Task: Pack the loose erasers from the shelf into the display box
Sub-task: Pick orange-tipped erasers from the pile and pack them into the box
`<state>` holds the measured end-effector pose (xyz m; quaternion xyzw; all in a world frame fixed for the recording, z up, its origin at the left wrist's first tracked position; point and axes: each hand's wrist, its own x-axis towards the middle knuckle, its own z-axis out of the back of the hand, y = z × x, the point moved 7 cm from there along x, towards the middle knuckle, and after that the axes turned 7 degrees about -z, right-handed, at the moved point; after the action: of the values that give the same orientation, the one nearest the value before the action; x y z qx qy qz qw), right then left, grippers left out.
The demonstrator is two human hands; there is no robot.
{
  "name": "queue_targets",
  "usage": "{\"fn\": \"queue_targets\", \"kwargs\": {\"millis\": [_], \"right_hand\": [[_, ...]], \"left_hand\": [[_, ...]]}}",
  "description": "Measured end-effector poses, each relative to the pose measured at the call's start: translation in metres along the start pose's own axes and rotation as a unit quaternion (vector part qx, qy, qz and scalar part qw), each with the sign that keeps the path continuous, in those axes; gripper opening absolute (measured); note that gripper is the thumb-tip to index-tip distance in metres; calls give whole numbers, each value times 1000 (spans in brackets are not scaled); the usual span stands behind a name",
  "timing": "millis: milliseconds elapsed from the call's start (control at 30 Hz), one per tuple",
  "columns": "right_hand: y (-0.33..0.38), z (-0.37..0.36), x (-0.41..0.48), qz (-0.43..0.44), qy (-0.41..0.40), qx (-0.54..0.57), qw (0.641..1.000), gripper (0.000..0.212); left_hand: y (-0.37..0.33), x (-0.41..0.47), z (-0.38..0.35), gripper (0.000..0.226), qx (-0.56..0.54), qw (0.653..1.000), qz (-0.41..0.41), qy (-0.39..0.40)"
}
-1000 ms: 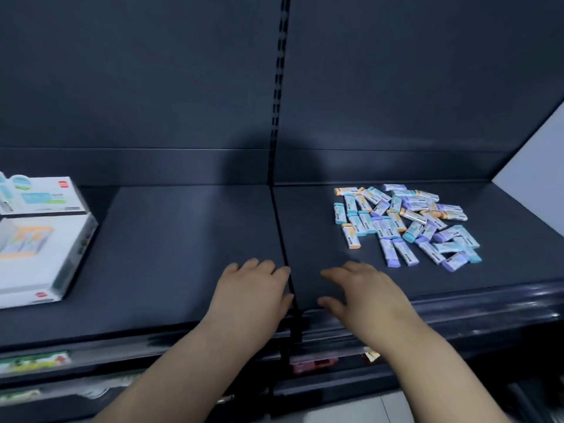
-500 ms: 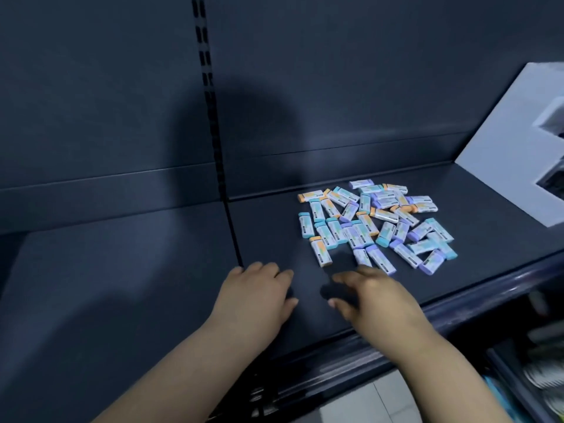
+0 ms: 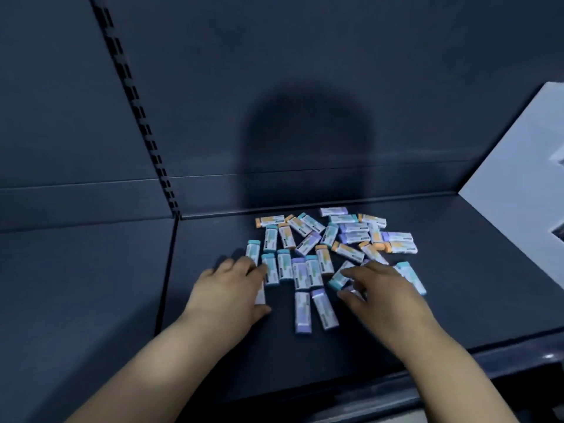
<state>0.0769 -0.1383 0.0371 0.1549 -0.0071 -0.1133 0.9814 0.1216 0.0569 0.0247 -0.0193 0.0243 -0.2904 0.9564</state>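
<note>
Many loose erasers (image 3: pixel 312 270) on shelf (image 3: pixel 464 303); left grip (image 3: pixel 232 288) flat atop them, right grip (image 3: pixel 381 288) unclear.

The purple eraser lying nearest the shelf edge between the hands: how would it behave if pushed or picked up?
The purple eraser looks like a flat-sided block lying flat, so it should slide, not roll. Its printed sleeve may be slippery. Small, so probably light.

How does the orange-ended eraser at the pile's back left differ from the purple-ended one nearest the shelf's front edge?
The orange-ended eraser in its white sleeve lies crosswise; the purple-ended eraser points front to back. The orange one sits at the rear, the purple one at the front. Both lie flat on the dark shelf.
</note>
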Motion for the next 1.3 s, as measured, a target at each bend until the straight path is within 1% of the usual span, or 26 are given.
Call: {"fn": "queue_targets", "kwargs": {"millis": [100, 233, 300, 433, 500, 600, 700, 733, 800, 867, 933, 1000, 1100, 1167, 1267, 1300], "right_hand": [[-16, 11, 18, 38, 12, 2, 999, 41], [-25, 14, 33, 84, 28, 26, 996, 42], [-26, 13, 38, 109, 37, 36, 993, 41], [-27, 9, 44, 146, 58, 42, 987, 40], [-26, 7, 47, 169, 68, 40, 982, 41], [-21, 6, 53, 194, 80, 34, 977, 42], [-18, 1, 59, 204, 95, 38, 974, 43], [-17, -1, 59, 210, 98, 40, 972, 43], [-15, -3, 60, 222, 97, 38, 969, 43], [-13, -4, 61, 232, 92, 35, 968, 43], [-10, -5, 62, 240, 91, 36, 966, 44], [-8, -6, 63, 247, 95, 34, 964, 45], [-6, -6, 66, 253, 96, 30, 962, 48], [-6, -6, 69, 253, 96, 24, 962, 50], [-6, -8, 74, 252, 102, 17, 962, 51], [-5, -9, 75, 252, 104, 18, 962, 52]], "left_hand": [[-2, 12, 0, 69, -3, 999, 30, 43], [5, 13, -3, 78, -13, 993, 73, 97], [8, 10, -4, 75, -35, 990, 97, 94], [5, 5, -2, 61, -82, 986, 133, 58], [1, 4, -2, 61, -91, 984, 145, 51], [-2, 3, -4, 70, -97, 980, 164, 58], [-5, 1, -4, 75, -69, 979, 180, 69], [-6, 0, -3, 73, -65, 979, 184, 63], [-12, -1, 5, 71, -80, 979, 187, 20], [-20, 0, 14, 68, -126, 974, 181, -45], [-26, 2, 18, 63, -179, 964, 174, -88], [-31, 5, 16, 60, -224, 952, 182, -100], [-37, 12, 7, 57, -252, 942, 190, -109], [-44, 15, 2, 56, -240, 947, 186, -108], [-44, 15, -3, 68, -193, 957, 182, -115], [-42, 13, -5, 67, -190, 957, 188, -109]]}}
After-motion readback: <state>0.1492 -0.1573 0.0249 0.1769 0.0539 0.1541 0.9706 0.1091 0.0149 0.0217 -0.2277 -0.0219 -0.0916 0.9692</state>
